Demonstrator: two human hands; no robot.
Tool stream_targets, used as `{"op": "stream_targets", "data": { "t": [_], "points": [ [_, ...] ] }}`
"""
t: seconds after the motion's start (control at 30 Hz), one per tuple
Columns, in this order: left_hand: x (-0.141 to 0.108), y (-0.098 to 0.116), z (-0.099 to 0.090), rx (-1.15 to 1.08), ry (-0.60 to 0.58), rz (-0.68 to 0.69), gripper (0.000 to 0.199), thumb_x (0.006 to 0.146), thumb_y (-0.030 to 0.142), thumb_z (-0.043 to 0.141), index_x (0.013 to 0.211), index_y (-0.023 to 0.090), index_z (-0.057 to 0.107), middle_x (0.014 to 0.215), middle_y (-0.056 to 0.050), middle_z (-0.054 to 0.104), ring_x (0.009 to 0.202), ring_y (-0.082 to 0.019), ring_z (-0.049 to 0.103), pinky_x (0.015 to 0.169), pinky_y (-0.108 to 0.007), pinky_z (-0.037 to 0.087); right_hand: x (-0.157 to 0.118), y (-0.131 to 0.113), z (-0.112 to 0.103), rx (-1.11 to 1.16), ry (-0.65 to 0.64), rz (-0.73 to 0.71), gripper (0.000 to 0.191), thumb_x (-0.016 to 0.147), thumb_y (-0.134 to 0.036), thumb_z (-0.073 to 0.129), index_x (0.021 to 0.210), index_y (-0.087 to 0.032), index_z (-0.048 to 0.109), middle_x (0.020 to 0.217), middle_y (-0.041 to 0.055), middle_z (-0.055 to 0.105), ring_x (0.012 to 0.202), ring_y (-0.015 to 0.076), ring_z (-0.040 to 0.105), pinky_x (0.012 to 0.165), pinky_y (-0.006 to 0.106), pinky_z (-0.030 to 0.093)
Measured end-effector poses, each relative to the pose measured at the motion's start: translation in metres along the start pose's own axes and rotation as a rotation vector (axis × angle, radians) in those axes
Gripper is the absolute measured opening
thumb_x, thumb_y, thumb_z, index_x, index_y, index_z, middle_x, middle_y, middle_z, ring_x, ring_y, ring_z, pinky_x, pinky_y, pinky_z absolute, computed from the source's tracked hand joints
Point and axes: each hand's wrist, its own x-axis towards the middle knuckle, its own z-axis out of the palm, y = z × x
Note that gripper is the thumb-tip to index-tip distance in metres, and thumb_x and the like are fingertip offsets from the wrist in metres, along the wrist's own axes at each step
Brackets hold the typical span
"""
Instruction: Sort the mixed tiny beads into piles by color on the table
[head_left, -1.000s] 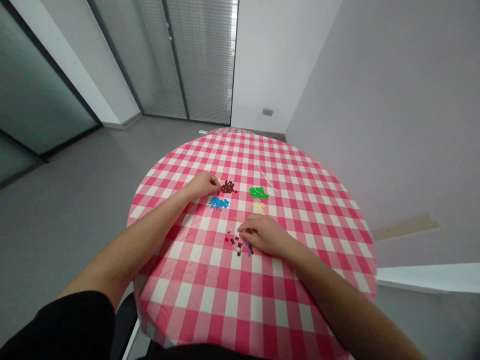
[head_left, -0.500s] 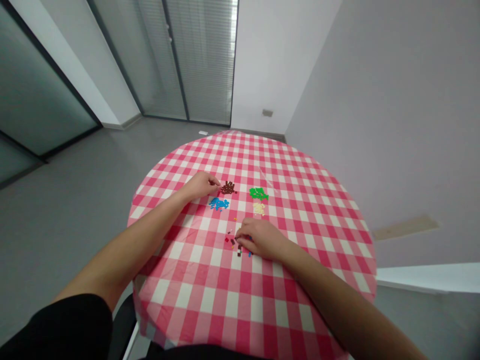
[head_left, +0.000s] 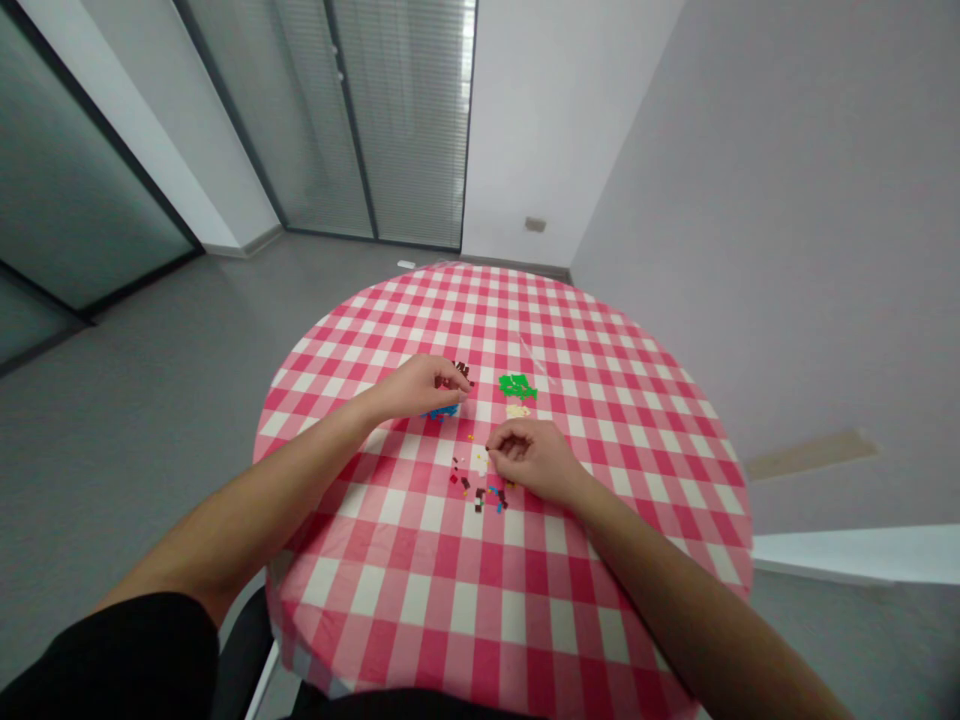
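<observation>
My left hand hovers over the blue and brown heaps, thumb and fingers loosely curved and a little apart, with nothing seen between them. It partly covers the pile of small brown pieces and the pile of small blue pieces. Pinched at the fingertips of my right hand is a tiny dark piece, too small to make out its exact kind. Below that hand lie mixed small pieces in brown, red, blue and yellow.
A heap of green pieces and a heap of cream pieces lie beyond my right hand. Everything rests on a round table with a red-and-white checked cloth. A wall stands close on the right.
My left hand has moved right and slightly nearer, from the brown pile's left edge to over the blue pile. My right hand has lifted up and away from the mixed pieces, holding a dark piece.
</observation>
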Motion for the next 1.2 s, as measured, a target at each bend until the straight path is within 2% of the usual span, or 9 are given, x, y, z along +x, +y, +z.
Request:
{"op": "stream_targets", "data": {
  "t": [0.03, 0.13, 0.23, 0.33, 0.5, 0.7, 0.93, 1.07, 1.2],
  "points": [
    [-0.001, 0.002, 0.001, -0.023, -0.005, 0.023, 0.014, 0.081, 0.023, 0.067, 0.089, 0.018, 0.077, 0.085, -0.004, 0.073, 0.069, -0.012, 0.059, 0.064, -0.025, 0.044, 0.001, 0.001, -0.001, 0.084, 0.048, 0.022, 0.004, 0.074, -0.018, 0.065, 0.077, -0.018, 0.064, 0.066, 0.0009, 0.065, 0.055, 0.0125, 0.059, 0.053, 0.024, 0.047],
    [-0.004, 0.009, 0.007, -0.078, -0.032, 0.123, 0.012, 0.082, 0.022, 0.067, 0.089, 0.018, 0.077, 0.084, -0.004, 0.072, 0.072, -0.012, 0.062, 0.066, -0.025, 0.045, 0.004, 0.004, -0.003, 0.285, 0.190, 0.003, 0.017, 0.074, -0.027, 0.073, 0.082, -0.020, 0.060, 0.078, 0.0034, 0.070, 0.065, 0.0145, 0.065, 0.061, 0.028, 0.054],
    [-0.007, 0.015, 0.015, -0.089, -0.047, 0.219, 0.014, 0.082, 0.019, 0.067, 0.092, 0.019, 0.076, 0.086, -0.004, 0.073, 0.077, -0.013, 0.063, 0.070, -0.026, 0.047, 0.006, 0.006, -0.004, 0.395, 0.257, -0.029, 0.029, 0.072, -0.030, 0.079, 0.084, -0.022, 0.053, 0.086, 0.0042, 0.073, 0.078, 0.0164, 0.070, 0.072, 0.031, 0.058],
    [-0.008, 0.019, 0.023, -0.086, -0.053, 0.293, 0.017, 0.084, 0.017, 0.064, 0.096, 0.021, 0.076, 0.088, -0.003, 0.072, 0.081, -0.014, 0.064, 0.073, -0.027, 0.048, 0.007, 0.007, -0.004, 0.469, 0.238, -0.010, 0.036, 0.074, -0.034, 0.081, 0.084, -0.023, 0.048, 0.085, 0.0026, 0.073, 0.080, 0.0173, 0.072, 0.074, 0.032, 0.059],
    [-0.007, 0.024, 0.029, -0.042, -0.018, 0.348, 0.014, 0.087, 0.020, 0.063, 0.094, 0.020, 0.075, 0.085, -0.003, 0.071, 0.080, -0.013, 0.062, 0.075, -0.027, 0.046, 0.008, 0.007, -0.005, 0.515, 0.196, 0.033, 0.045, 0.074, -0.043, 0.082, 0.086, -0.024, 0.042, 0.077, -0.0011, 0.071, 0.070, 0.0171, 0.072, 0.068, 0.032, 0.060],
    [-0.008, 0.029, 0.030, -0.042, -0.022, 0.344, 0.014, 0.088, 0.019, 0.062, 0.094, 0.018, 0.075, 0.082, -0.003, 0.070, 0.076, -0.013, 0.060, 0.073, -0.026, 0.045, 0.007, 0.010, -0.006, 0.515, 0.185, 0.046, 0.047, 0.075, -0.044, 0.082, 0.086, -0.024, 0.041, 0.072, -0.0019, 0.071, 0.066, 0.0163, 0.072, 0.065, 0.030, 0.059],
    [-0.009, 0.030, 0.028, -0.057, -0.092, 0.295, 0.015, 0.088, 0.021, 0.062, 0.094, 0.022, 0.075, 0.087, -0.003, 0.071, 0.079, -0.014, 0.061, 0.074, -0.028, 0.045, 0.006, 0.010, -0.006, 0.493, 0.128, 0.090, 0.050, 0.075, -0.047, 0.081, 0.085, -0.024, 0.038, 0.074, -0.0010, 0.071, 0.067, 0.0170, 0.071, 0.063, 0.031, 0.058],
    [-0.009, 0.031, 0.026, -0.071, -0.133, 0.287, 0.012, 0.087, 0.024, 0.065, 0.090, 0.021, 0.076, 0.085, -0.004, 0.071, 0.078, -0.014, 0.062, 0.073, -0.027, 0.046, 0.006, 0.009, -0.006, 0.499, 0.098, 0.117, 0.053, 0.073, -0.049, 0.082, 0.085, -0.024, 0.037, 0.073, -0.0008, 0.071, 0.065, 0.0170, 0.071, 0.061, 0.031, 0.057],
    [-0.006, 0.026, 0.023, -0.055, -0.113, 0.257, 0.011, 0.086, 0.022, 0.064, 0.085, 0.019, 0.075, 0.085, -0.004, 0.072, 0.080, -0.015, 0.062, 0.075, -0.027, 0.046, 0.007, 0.007, -0.005, 0.501, 0.112, 0.162, 0.050, 0.073, -0.048, 0.081, 0.086, -0.023, 0.039, 0.073, -0.0003, 0.071, 0.065, 0.0161, 0.071, 0.061, 0.029, 0.057]
  ]
}}
